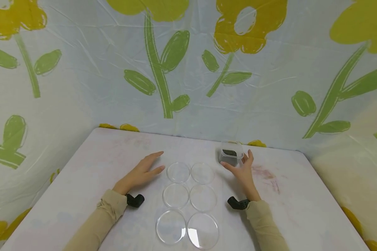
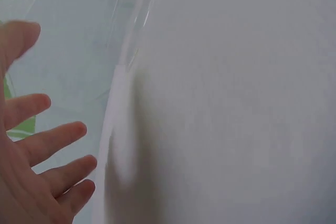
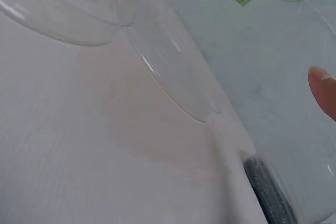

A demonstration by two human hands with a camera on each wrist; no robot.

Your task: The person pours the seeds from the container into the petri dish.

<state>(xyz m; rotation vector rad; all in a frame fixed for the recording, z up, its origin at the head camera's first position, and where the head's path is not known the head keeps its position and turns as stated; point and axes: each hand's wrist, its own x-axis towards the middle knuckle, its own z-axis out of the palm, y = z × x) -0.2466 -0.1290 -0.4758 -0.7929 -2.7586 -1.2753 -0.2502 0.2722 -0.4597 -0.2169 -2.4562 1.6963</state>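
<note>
My right hand (image 1: pixel 242 171) is at a small clear plastic box (image 1: pixel 233 161) holding something dark, near the table's back edge. Its thumb overlaps the box's lower front in the head view, and its spread fingers are along the right side. In the right wrist view, the box's speckled dark contents (image 3: pixel 270 192) show low at the right, with a fingertip (image 3: pixel 323 92) above. My left hand (image 1: pixel 140 173) hovers with fingers apart, left of two columns of round clear dishes, nearest a back-row dish (image 1: pixel 178 172). The left wrist view shows those spread fingers (image 2: pixel 55 141) holding nothing.
The dishes run toward me in pairs, including a middle dish (image 1: pixel 202 197) and a front dish (image 1: pixel 202 230). They lie on a white table (image 1: pixel 132 146). Behind it hangs a flower-printed cloth (image 1: pixel 194 115). A black wrist mount (image 1: pixel 238 203) juts inward from the right sleeve.
</note>
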